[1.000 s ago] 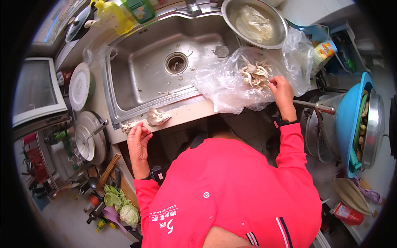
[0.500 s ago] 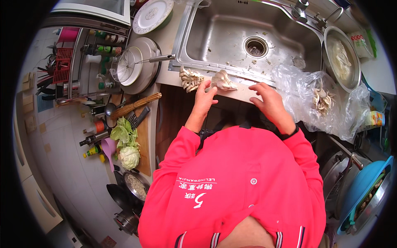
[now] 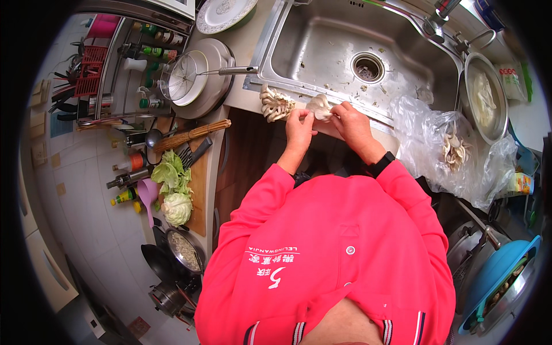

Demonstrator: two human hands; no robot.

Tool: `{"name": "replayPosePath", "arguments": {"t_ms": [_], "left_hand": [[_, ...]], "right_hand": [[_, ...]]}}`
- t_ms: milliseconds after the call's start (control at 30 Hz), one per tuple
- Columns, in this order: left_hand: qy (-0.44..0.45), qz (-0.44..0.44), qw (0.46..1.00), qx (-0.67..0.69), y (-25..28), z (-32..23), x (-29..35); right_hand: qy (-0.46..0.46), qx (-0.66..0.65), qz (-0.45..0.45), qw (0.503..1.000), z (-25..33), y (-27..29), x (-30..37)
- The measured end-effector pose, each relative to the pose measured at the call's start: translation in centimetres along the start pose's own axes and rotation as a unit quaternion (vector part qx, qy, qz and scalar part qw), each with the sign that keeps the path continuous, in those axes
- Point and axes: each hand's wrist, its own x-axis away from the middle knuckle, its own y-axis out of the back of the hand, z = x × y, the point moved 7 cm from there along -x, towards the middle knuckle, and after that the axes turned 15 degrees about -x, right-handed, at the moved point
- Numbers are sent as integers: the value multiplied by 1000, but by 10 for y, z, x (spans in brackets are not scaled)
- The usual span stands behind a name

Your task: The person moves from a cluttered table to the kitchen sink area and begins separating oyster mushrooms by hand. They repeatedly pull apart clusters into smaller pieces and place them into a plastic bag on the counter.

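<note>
At the sink's front edge, a pale cluster of oyster mushrooms (image 3: 319,105) lies between my two hands. My left hand (image 3: 299,133) pinches its lower left side with thumb and forefinger. On the other side, the fingers of my right hand (image 3: 353,127) close on its right edge; the exact contact is partly covered by the fingers. A second mushroom cluster (image 3: 274,104), stems showing, rests on the counter (image 3: 246,95) just left of my left hand. More mushrooms (image 3: 454,151) sit on a clear plastic bag (image 3: 422,135) to the right.
Beyond my hands is a steel sink (image 3: 322,52) with scraps around its drain. A metal bowl (image 3: 501,98) holding pale contents stands at its right. A wire strainer (image 3: 185,77) lies over stacked plates at left. Cabbage (image 3: 177,208) sits on a cutting board (image 3: 199,198).
Both hands have come together at the mushroom cluster, the right moving left, and their spread fingers have closed on it. The whole view has shifted slightly.
</note>
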Motion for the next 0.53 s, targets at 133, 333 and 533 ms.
{"name": "replayPosePath", "arguments": {"t_ms": [133,333,533], "left_hand": [[5,5,1000,-8,-6,-1,1],[13,3,1000,8,-17,-2,-3],[-27,2,999,-45,-15,-8,-6]], "right_hand": [[-6,-47,-54,997,-10,15,-1],[-209,-334,-76,916,-56,25,1],[-287,-641,-36,711,-71,46,3]]}}
